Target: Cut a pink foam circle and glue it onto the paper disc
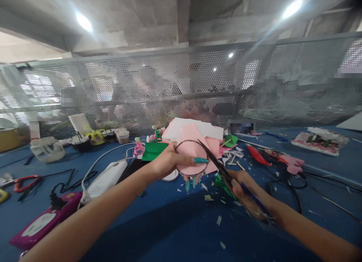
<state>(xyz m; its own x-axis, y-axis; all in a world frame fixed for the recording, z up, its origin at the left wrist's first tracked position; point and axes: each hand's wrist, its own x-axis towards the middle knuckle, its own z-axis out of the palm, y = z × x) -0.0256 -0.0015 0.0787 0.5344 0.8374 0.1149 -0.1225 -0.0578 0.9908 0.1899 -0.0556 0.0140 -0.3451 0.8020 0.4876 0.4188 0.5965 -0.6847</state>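
My left hand [172, 162] pinches a pink round piece [190, 156] with a dark rim, held up above the blue table [169, 224]; its teal-nailed thumb lies across the front. My right hand [243, 188] grips a pair of scissors [217, 164] whose dark blades point up and left, with the tips at the round piece's upper right edge. Behind the piece lies a stack of pink and white sheets [198, 132]. A green sheet [154, 150] sits just left of my left hand.
Paper scraps [210, 198] litter the table under my hands. At left lie a white device with cable [106, 181], a magenta box [42, 224] and red-handled pliers [24, 181]. Cups and containers [96, 135] stand far left. A perforated metal screen [198, 88] closes the back.
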